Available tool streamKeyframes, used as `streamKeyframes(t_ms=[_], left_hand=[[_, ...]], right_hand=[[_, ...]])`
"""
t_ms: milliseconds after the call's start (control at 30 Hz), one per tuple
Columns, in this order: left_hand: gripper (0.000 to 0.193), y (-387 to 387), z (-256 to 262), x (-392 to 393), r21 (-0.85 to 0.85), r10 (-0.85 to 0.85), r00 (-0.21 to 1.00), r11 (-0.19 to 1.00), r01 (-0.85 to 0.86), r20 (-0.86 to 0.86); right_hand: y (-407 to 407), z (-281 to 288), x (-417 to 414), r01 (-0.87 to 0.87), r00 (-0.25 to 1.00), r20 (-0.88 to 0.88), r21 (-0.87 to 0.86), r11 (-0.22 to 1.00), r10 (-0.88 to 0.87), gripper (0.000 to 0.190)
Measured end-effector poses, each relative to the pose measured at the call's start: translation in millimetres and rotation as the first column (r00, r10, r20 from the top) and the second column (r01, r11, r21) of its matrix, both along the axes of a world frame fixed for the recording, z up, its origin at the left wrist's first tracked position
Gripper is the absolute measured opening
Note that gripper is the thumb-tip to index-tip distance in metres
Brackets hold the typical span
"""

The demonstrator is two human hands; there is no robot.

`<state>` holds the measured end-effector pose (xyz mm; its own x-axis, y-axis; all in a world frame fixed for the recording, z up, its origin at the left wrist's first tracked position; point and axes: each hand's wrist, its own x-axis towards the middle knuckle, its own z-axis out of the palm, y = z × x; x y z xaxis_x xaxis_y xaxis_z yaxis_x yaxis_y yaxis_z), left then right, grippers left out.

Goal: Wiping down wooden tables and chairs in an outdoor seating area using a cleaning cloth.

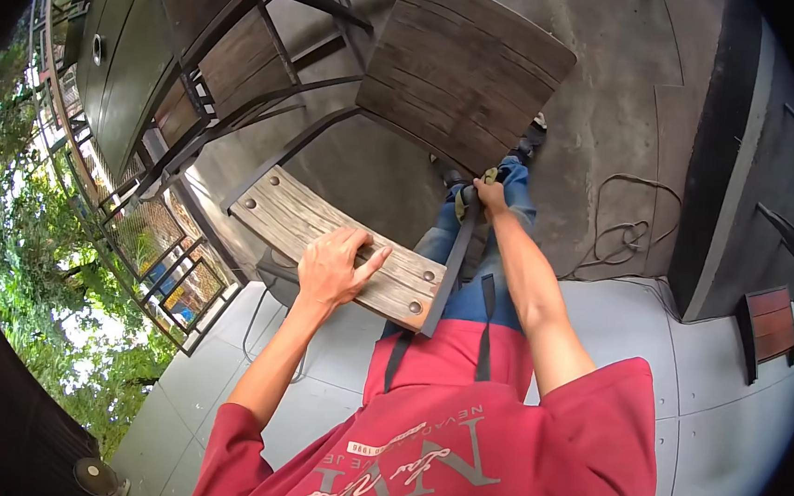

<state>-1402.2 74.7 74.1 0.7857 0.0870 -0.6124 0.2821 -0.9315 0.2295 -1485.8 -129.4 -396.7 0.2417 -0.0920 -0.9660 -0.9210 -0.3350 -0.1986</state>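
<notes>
In front of me stands a chair with a dark metal frame point(452, 270), a weathered wooden backrest point(288, 204) and a dark wood-plank seat point(463, 71). My left hand point(336, 264) lies over the edge of the backrest, fingers bent on its face and thumb apart, holding it. Round bolt heads show at both ends of the backrest. Lower on the frame's right side, close to the seat corner, my right hand point(490, 196) grips a yellowish-green and dark cloth point(465, 201) wrapped around the metal bar. Some of its fingers are hidden.
More dark metal-and-wood furniture point(245, 47) stands at the upper left, by a railing point(177, 287) with foliage beyond. A loose cable point(629, 231) is coiled on the concrete floor to the right, near a dark box-like structure point(725, 169). A small fan point(96, 476) sits lower left.
</notes>
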Motion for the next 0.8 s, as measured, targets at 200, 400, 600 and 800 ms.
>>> streamKeyframes(t_ms=[200,400,600,800], left_hand=[[0.039,-3,1,3,-0.001,0.018,1.0,1.0,-0.018,-0.009],[0.03,-1,0,2,-0.015,0.027,0.999,1.0,-0.027,-0.023],[0.032,2,1,-2,-0.057,0.033,0.997,0.998,-0.029,0.074],[0.022,12,-5,-13,-0.184,0.028,0.927,0.982,0.045,0.374]], right_hand=[[-22,105,23,0.232,0.959,-0.22,0.242,0.942,-0.179,0.045],[-1,92,25,0.288,0.938,-0.216,0.053,0.956,-0.27,0.038],[-9,42,26,-0.215,0.964,0.156,-0.008,0.977,0.213,0.047],[-39,76,109,-0.905,0.422,0.338,0.107,0.411,0.842,0.05]])
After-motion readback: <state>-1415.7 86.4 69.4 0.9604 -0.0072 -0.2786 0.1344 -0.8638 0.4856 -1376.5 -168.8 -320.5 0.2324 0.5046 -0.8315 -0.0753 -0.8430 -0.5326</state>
